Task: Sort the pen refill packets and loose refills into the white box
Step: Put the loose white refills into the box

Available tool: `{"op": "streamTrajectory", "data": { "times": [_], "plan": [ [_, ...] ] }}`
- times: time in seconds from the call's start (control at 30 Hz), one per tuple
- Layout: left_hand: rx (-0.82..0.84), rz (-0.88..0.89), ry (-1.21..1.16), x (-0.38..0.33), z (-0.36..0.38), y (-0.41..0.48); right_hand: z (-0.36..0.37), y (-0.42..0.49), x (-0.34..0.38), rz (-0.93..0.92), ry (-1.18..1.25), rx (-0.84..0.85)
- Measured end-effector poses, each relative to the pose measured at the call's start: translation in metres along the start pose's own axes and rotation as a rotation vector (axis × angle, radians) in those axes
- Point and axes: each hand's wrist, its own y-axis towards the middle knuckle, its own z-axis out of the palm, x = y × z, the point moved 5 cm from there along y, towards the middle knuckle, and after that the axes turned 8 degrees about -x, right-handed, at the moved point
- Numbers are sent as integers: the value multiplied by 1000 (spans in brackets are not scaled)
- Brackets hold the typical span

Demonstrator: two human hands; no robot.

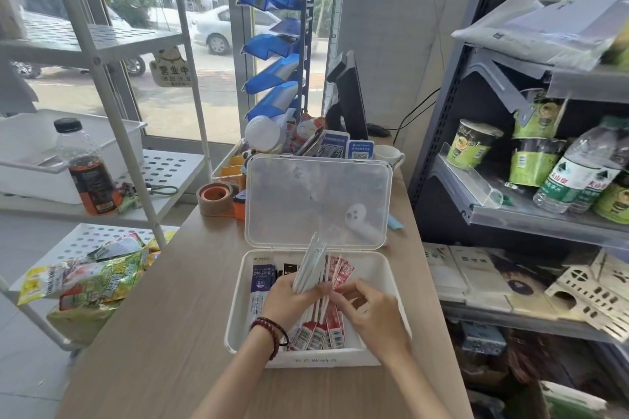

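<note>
White box [235, 323], rounded matte plastic, sitting at 6 o'clock on wood-grain counter [163, 333]; translucent lid [316, 201] standing open at 12. Left hand [289, 299] gripping fanned white packets [311, 265] over box. Right hand [371, 313] pinching thin loose refills [321, 308]. Red packets [323, 333] lying glossy inside.

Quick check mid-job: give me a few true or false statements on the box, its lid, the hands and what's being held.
1. The clear hinged lid of the white plastic box stands open. True.
2. The left hand grips a fanned bundle of white refill packets. True.
3. The red refill packets lie on the wooden counter outside the box. False: they are inside it.
4. The right hand rests on the brown tape roll. False: it is over the box, fingers at the bundle.
</note>
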Motion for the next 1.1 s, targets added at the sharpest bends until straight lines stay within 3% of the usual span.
{"op": "streamTrajectory", "data": {
  "times": [0.53,0.9,1.1],
  "plan": [
    [109,-27,-2,3,9,-4,-8,-4,7,99,-91,-64],
    [3,18,-1,2,3,-4,-5,0,-7,234,-250,-149],
    [-29,26,-8,1,-1,-1,2,1,-20,329,-402,-60]
  ]
}}
